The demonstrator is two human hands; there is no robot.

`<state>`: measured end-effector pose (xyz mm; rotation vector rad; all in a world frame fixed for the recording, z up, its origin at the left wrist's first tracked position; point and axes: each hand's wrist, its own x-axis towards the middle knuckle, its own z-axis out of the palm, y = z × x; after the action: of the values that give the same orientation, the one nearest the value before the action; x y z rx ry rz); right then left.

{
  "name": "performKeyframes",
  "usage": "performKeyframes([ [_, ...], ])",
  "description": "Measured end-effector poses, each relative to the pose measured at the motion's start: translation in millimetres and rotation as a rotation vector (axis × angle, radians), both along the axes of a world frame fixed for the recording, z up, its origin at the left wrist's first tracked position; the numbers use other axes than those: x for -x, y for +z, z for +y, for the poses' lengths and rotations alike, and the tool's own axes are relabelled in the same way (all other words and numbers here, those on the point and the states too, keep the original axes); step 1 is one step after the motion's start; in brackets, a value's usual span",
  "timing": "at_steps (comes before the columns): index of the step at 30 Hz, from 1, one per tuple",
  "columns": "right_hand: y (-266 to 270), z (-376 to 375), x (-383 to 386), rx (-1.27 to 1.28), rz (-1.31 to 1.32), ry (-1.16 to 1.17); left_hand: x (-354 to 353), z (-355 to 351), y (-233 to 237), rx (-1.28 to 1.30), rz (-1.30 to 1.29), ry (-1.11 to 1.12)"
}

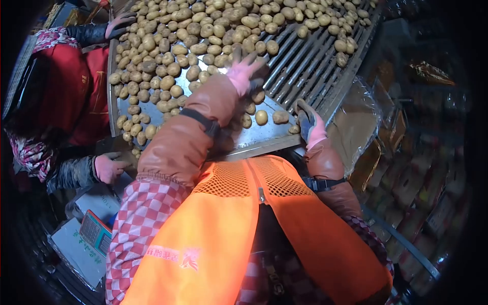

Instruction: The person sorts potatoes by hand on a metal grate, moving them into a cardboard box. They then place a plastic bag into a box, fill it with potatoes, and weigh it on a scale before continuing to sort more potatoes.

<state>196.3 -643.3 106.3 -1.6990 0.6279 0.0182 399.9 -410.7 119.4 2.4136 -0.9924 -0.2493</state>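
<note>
My left hand (245,71), in a pink glove with greyish fingertips, reaches over the potatoes (218,30) where the metal sheet meets the bars. Its fingers are spread and touch or hover just above several potatoes; I see none gripped. At the near right corner, my right hand (311,124), gloved alike, is beside the table's rim with fingers loosely bent and nothing visible in it. A small potato (294,129) lies just left of it. A few more, including a yellow potato (261,117), rest on the bare metal sheet (249,136) between my hands.
Sloping metal bars (300,66) form the table's right part. On the left, a co-worker in a red apron (66,86) has one gloved hand (120,24) by the pile and another (109,168) lower down. Cartons (76,251), a red-framed device (95,231) and plastic sheeting (358,122) flank the table.
</note>
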Motion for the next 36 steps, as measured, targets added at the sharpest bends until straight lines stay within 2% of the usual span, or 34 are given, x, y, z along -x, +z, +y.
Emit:
performKeyframes([
  [1,-2.6,-3.0,2.2,0.025,-0.037,0.028,-3.5,-6.1,4.1,0.04,0.05,0.075],
  [2,3.8,-3.3,2.3,0.026,-0.035,0.028,-10.6,-0.3,7.8,0.447,0.051,0.045],
  [4,17.0,-4.8,-0.2,-0.006,0.058,0.018,0.1,13.7,9.8,0.917,0.879,0.434],
  [6,12.7,-5.4,3.0,0.019,-0.015,-0.001,0.1,40.1,7.3,0.722,0.646,0.581],
  [7,11.1,-5.6,2.4,0.048,-0.097,-0.018,2.9,52.4,6.1,0.719,0.647,0.584],
  [9,10.1,-6.6,0.8,0.048,-0.105,-0.006,22.0,69.7,5.2,0.815,0.583,0.786],
  [10,9.6,-6.3,-0.4,0.048,-0.111,0.008,38.6,66.0,37.2,0.875,0.704,0.948],
  [12,18.4,-0.2,-7.5,0.062,-0.066,0.062,58.3,88.5,40.4,0.704,0.666,0.939],
  [13,25.3,4.7,-12.8,0.08,-0.027,0.111,69.8,100.9,33.0,0.702,0.662,0.95],
  [14,35.6,10.6,-15.7,0.074,-0.027,0.119,82.8,113.5,17.9,0.702,0.672,0.918],
  [16,53.5,22.8,-17.8,0.023,0.085,0.313,105.2,130.0,7.3,0.699,0.68,0.894],
  [18,44.4,30.4,-21.9,0.09,0.049,0.407,123.6,138.3,10.3,0.72,0.588,0.855],
  [20,40.8,33.4,-25.5,-0.089,0.081,0.488,136.8,140.7,15.5,0.698,0.593,0.897],
  [22,35.6,34.6,-27.9,-0.097,0.105,0.463,143.8,141.9,25.3,0.345,0.205,0.483],
  [23,41.3,34.7,-30.2,-0.131,0.165,0.415,143.7,132.5,30.4,0.229,0.183,0.338],
  [24,43.8,35.2,-32.6,-0.165,0.224,0.366,141.3,117.4,38.2,0.151,0.277,0.199],
  [25,41.7,34.5,-34.5,-0.166,0.225,0.372,145.5,104.3,34.9,0.079,0.22,0.098],
  [27,35.7,31.5,-36.8,0.053,0.083,0.423,144.8,75.2,38.9,-0.12,0.283,-0.033],
  [28,33.3,30.8,-37.9,0.055,0.086,0.427,143.8,62.1,33.1,-0.226,0.291,-0.073],
  [29,31.3,30.1,-38.6,0.187,0.047,0.452,143.4,48.0,31.9,-0.221,0.296,-0.071],
  [30,29.7,29.6,-39.4,0.319,0.007,0.475,142.8,34.0,32.7,-0.38,0.34,-0.058],
  [31,28.7,32.3,-41.4,0.323,0.011,0.481,143.7,23.7,33.0,-0.538,0.383,-0.044],
  [33,26.7,45.7,-49.3,0.2,0.143,0.461,148.6,12.2,20.8,-0.621,0.384,-0.056],
  [34,22.6,50.7,-52.9,0.271,0.091,0.52,149.4,8.6,13.1,-0.71,0.377,-0.076],
  [36,23.2,62.8,-63.7,0.699,-0.11,0.753,152.1,5.0,6.9,-0.703,0.358,-0.031],
])
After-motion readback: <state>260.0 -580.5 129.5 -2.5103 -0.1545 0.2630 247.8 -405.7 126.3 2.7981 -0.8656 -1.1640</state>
